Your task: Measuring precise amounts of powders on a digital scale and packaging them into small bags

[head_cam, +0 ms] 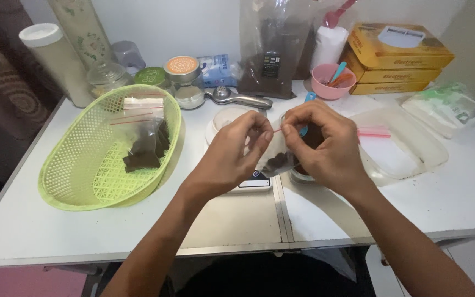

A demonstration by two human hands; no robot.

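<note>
Both hands, left hand and right hand, pinch closed on the red zip strip of a small clear bag (dark contents inside), holding it above the white scale, fingertips together to press the seal.

i see a small clear plastic zip bag held up between both hands above the white table, just over a small white kitchen scale; the bag has a thin red seal strip along its top edge, running level between the fingertips; the left hand pinches the strip's left end and the right hand pinches its right end, each with thumb and forefinger closed on it; the bag hangs upright below the strip; a dark brown clump sits in its lower part; the rest of the bag looks transparent and partly hidden behind the hands
</note>
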